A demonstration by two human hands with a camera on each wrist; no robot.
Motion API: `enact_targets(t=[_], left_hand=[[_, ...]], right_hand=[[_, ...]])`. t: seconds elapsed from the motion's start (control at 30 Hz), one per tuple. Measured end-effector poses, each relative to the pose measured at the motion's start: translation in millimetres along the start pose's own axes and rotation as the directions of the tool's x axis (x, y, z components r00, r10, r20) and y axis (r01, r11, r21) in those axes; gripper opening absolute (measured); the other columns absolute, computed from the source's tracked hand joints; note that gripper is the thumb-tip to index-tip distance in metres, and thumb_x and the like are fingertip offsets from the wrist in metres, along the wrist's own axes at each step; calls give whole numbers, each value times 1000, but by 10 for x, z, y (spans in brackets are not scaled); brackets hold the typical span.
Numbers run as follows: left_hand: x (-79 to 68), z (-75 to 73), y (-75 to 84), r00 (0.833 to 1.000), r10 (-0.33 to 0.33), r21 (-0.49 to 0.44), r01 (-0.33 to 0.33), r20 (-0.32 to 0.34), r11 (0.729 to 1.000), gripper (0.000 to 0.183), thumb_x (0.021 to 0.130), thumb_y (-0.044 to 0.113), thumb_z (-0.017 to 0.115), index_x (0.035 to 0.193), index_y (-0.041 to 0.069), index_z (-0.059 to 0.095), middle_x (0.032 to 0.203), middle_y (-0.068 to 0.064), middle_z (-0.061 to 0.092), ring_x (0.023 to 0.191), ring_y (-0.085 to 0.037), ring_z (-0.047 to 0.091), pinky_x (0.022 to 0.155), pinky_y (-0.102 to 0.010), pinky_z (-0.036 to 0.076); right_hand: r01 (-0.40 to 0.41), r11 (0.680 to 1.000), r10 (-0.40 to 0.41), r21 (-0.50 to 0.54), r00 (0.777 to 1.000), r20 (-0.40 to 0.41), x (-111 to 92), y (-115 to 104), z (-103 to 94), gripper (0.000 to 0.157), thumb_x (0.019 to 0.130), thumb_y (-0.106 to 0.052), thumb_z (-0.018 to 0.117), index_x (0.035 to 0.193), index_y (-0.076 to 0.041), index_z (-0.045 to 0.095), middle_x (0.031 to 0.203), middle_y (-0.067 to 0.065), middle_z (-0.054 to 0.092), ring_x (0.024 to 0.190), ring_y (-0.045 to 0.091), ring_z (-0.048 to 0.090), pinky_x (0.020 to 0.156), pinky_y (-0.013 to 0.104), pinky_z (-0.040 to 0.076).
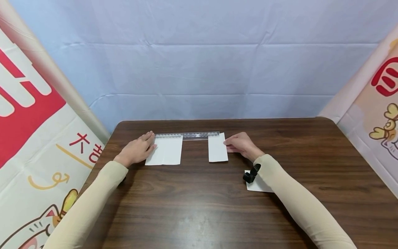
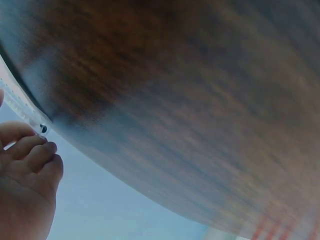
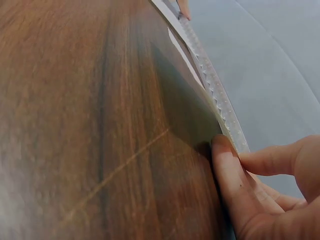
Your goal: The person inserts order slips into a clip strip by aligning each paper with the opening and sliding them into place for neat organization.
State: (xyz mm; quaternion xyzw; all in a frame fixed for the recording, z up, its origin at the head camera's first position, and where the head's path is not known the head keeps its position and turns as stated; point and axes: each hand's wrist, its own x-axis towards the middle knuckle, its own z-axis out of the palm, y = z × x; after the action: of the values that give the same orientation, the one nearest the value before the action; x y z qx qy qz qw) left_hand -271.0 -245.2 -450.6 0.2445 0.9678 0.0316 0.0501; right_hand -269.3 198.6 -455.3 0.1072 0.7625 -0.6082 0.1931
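A clear plastic strip with a scalloped pattern point(image 1: 199, 135), like a ruler, lies crosswise near the table's far edge. My left hand point(image 1: 136, 148) rests flat over its left end and the left edge of a wide white sheet of paper point(image 1: 164, 152). That sheet's top edge meets the strip. Between thumb and fingers, my right hand point(image 1: 242, 146) pinches the right edge of a narrow white paper piece point(image 1: 217, 148), whose top overlaps the strip's right end. In the right wrist view, the fingertips point(image 3: 225, 155) hold the paper's edge close to the scalloped strip point(image 3: 215, 85).
Another white paper piece point(image 1: 257, 186) lies on the brown wooden table point(image 1: 192, 197), partly hidden under my right forearm and a black wrist device point(image 1: 251, 174). A pale blue cloth point(image 1: 199, 69) hangs behind the far edge. Printed banners point(image 1: 74, 124) flank the table.
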Motion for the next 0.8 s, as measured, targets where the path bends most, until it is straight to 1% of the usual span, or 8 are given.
enact_targets(t=[0.13,0.4,0.8], left_hand=[[-4,-1,-2,1000,-3,-5,3,3,1000,64,115,35,41,164,-5,29,172,-26,25,160,-43,28,126,-59,35],[-4,-7,4,1000,-7,-16,7,6,1000,64,115,35,42,164,-4,28,172,-26,24,160,-43,27,127,-59,34],[8,5,-14,1000,-2,-8,2,-1,1000,64,115,35,41,164,-4,29,172,-26,25,160,-42,28,127,-59,33]], right_hand=[[-4,1000,4,9,1000,3,19,1,26,38,99,-5,69,132,13,66,88,3,73,72,9,72,73,25,66],[4,1000,-5,28,1000,25,-13,-38,97,39,100,-4,68,134,14,63,86,3,73,71,9,74,74,26,66],[13,1000,-13,16,999,34,-9,-50,164,38,100,-4,68,134,13,64,88,5,73,72,9,74,75,26,66]])
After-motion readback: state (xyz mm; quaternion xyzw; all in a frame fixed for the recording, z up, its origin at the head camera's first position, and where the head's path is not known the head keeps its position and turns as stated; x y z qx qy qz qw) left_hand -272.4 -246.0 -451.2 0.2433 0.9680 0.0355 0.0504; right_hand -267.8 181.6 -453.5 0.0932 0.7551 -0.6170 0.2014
